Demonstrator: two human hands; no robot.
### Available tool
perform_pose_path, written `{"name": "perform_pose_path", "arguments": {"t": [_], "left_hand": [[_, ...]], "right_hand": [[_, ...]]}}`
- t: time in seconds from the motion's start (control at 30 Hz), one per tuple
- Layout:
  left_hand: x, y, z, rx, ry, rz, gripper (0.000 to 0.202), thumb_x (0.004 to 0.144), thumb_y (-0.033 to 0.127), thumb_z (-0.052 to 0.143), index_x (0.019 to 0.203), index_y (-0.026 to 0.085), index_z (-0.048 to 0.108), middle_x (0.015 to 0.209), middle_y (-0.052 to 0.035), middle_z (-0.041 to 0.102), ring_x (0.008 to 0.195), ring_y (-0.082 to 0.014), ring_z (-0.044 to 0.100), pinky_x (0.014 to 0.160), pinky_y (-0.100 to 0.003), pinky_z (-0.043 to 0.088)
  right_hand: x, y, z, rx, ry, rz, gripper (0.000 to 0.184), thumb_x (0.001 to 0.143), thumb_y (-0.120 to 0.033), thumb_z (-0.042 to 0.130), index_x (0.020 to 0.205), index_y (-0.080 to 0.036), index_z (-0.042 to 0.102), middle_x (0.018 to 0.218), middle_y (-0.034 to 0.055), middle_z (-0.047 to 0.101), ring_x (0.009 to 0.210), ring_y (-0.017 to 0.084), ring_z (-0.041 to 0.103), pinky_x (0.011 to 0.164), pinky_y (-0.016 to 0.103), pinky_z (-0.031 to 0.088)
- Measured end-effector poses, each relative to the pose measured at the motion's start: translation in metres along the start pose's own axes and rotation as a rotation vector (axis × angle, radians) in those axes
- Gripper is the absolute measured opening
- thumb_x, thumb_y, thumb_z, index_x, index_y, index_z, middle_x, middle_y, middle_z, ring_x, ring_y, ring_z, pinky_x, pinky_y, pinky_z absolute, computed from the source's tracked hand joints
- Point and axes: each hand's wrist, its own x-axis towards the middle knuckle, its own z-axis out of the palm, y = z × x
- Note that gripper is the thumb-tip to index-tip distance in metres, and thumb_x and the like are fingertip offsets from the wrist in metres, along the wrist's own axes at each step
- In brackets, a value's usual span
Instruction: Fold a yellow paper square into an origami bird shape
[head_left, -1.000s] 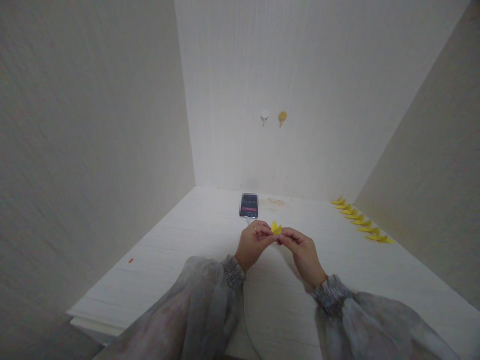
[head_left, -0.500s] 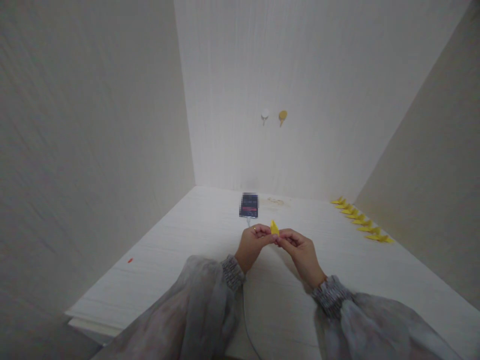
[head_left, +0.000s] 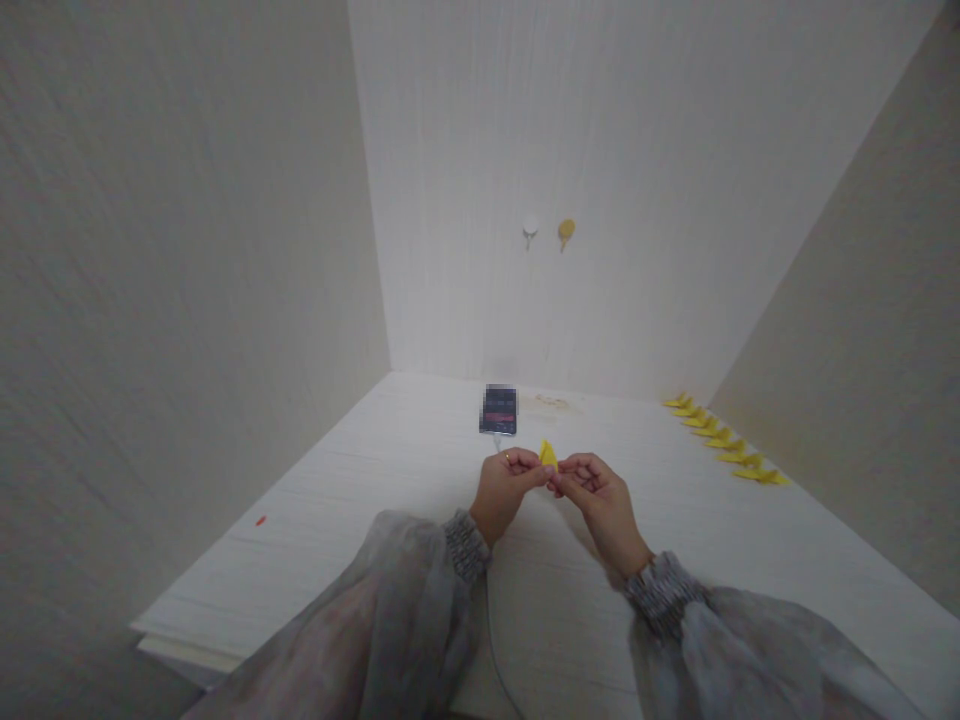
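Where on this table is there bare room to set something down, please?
The table is bare left of the phone and left hand, bar a red speck, and between the right hand and the row of yellow folded pieces. Crowded: the middle, where both hands pinch a yellow paper.

White wood-grain tabletop (head_left: 360, 480), with walls at its far, left and right edges.

Near the middle of the far edge, a dark phone (head_left: 499, 411) lying flat, screen up, with a thin cable (head_left: 493, 640) running from its near end toward the near edge. Just right of the phone, close to the far edge, a faint brownish stain (head_left: 551, 402). Along the right edge, beginning near the far right corner, a row of folded yellow paper pieces (head_left: 724, 440), close one after another. Near the left edge, one tiny red speck (head_left: 260, 520), well apart from everything else.
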Motion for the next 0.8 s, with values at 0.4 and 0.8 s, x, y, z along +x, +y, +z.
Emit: {"name": "perform_pose_path", "arguments": {"t": [0.4, 0.8], "left_hand": [[0.0022, -0.0044, -0.0020, -0.005, 0.020, -0.017, 0.022, 0.055, 0.028, 0.067, 0.065, 0.011, 0.058, 0.058, -0.0016, 0.061, 0.053, -0.0118, 0.056, 0.060, -0.027, 0.047], [-0.0015, -0.0005, -0.0016, -0.103, -0.038, -0.021, 0.020, 0.055, 0.024, 0.067, 0.070, 0.012, 0.060, 0.067, -0.0022, 0.063, 0.062, -0.0131, 0.059, 0.070, -0.030, 0.046]], "right_hand": [[0.0004, 0.0001, 0.0023, 0.078, 0.036, 0.024, 0.017, 0.064, -0.024, 0.064, 0.074, -0.018, 0.052, 0.059, -0.0009, 0.061, 0.053, 0.011, 0.056, 0.052, 0.023, 0.044], [0.0002, 0.0043, -0.0006, 0.102, 0.107, 0.031, 0.016, 0.064, -0.021, 0.064, 0.077, -0.017, 0.055, 0.062, -0.0004, 0.063, 0.055, 0.011, 0.057, 0.056, 0.023, 0.044]]}}
